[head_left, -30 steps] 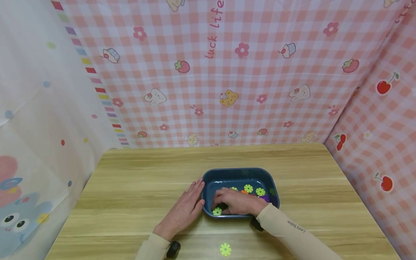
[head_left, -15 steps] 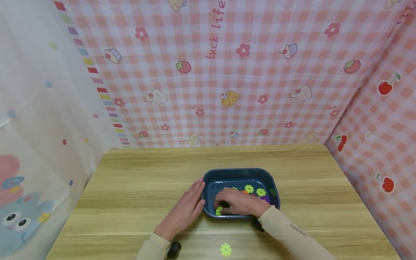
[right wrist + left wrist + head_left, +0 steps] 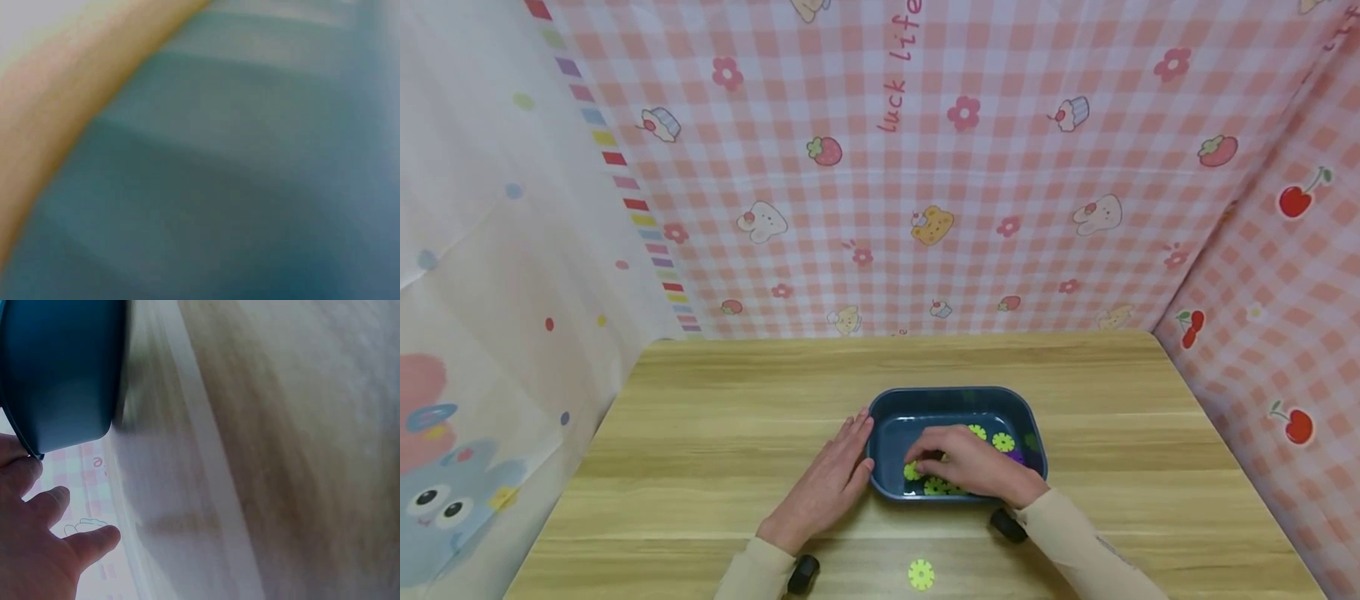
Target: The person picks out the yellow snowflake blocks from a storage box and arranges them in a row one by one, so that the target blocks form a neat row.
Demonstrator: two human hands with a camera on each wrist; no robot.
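A dark blue rectangular tray (image 3: 910, 403) stands on the wooden table, holding several toothed snowflake discs, mostly yellow-green, with one purple disc (image 3: 1016, 457). My right hand (image 3: 970, 460) reaches into it and pinches a yellow-green snowflake disc (image 3: 912, 471) between thumb and fingers. Below that hand lie more yellow-green discs (image 3: 935, 486); others are covered by it. My left hand (image 3: 820, 492) has its fingers straight and touches the tray's left side. In the left wrist view, its fingertips meet the tray (image 3: 62, 375) at the rim. The right wrist view is too blurred to show the fingertips.
A single yellow-green disc (image 3: 921, 574) lies on the table (image 3: 737, 400) near its front edge, between both forearms. Pink checked cloth (image 3: 865, 192) hangs behind the table and at the right; a pale cloth (image 3: 490, 250) hangs at the left.
My right hand has risen slightly and shifted right inside the tray with the yellow-green snowflake disc, uncovering discs beneath. The left hand stays at the tray's side.
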